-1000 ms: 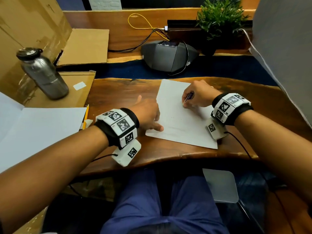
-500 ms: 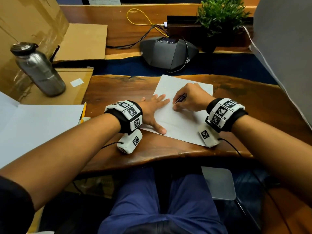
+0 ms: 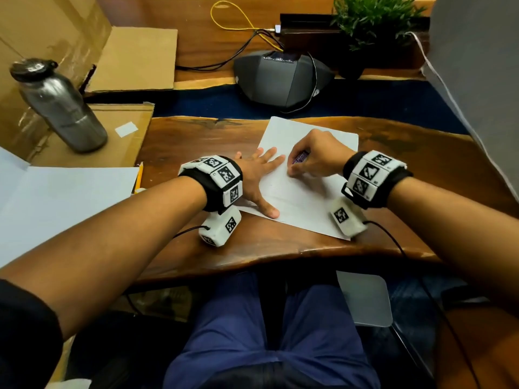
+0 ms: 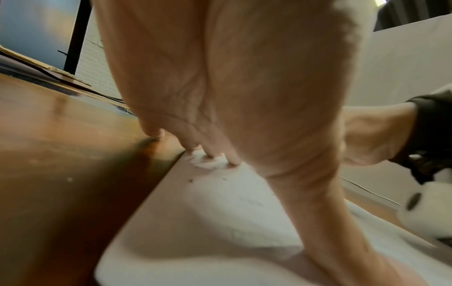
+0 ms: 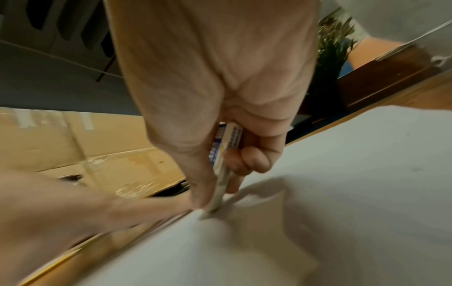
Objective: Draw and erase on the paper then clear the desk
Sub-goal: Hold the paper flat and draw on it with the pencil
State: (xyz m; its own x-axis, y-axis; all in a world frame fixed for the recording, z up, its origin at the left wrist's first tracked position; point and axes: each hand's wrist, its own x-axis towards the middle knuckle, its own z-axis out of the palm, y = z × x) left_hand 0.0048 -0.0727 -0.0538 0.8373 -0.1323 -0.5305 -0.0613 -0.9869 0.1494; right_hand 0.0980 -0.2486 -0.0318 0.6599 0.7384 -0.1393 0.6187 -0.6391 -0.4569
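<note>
- At the near edge of the wooden worktop (image 3: 196, 141), a sheet of white paper (image 3: 306, 203) lies flat and slightly askew under both of a person's hands.
- Left hand (image 3: 257, 175) rests palm-down on the sheet's left margin, its fingers (image 4: 210, 152) straight and spread, the tips pressing the paper just beside the right hand's fingertips.
- Right hand (image 3: 317, 157) has its fingers (image 5: 254, 160) curled tight around an eraser (image 5: 225, 154) in a blue-and-white sleeve, the bare end touching the paper where it buckles.
- Left of the left fingers, a yellow pencil (image 3: 139, 175) lies at the worktop's edge beside a large white sheet (image 3: 64, 203).
- Beyond it a steel bottle (image 3: 59, 105) stands on cardboard.
</note>
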